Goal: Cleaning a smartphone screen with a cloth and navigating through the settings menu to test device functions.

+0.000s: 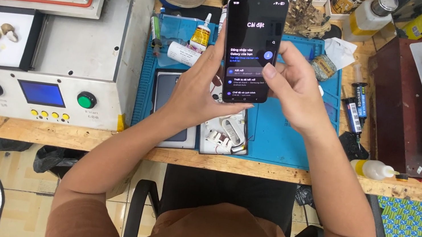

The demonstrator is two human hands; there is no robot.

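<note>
We hold a phone up above the blue mat on the worktop, its lit screen facing us. The phone's long axis runs away from us, top edge toward the back of the worktop, tilted slightly to the left at the top.

Our left hand sits to the left of and under the phone; its fingers are wrapped around the lower left edge and back, so this hand carries the phone's weight. Our right hand comes in from the right side, fingers cupped along the right edge, and its thumb lies over the screen just below the middle, touching or nearly touching the glass; we cannot tell which. Both hands are thus closed on the phone, the left as the grip, the right as the steadying and pressing one. The right thumb is the part nearest the screen's rows of menu items.

Below the phone, on the mat, lie a dark flat panel and a white tray of small parts. A small glue bottle stands just left of the phone, and a grey machine with red and green buttons fills the left of the worktop.
</note>
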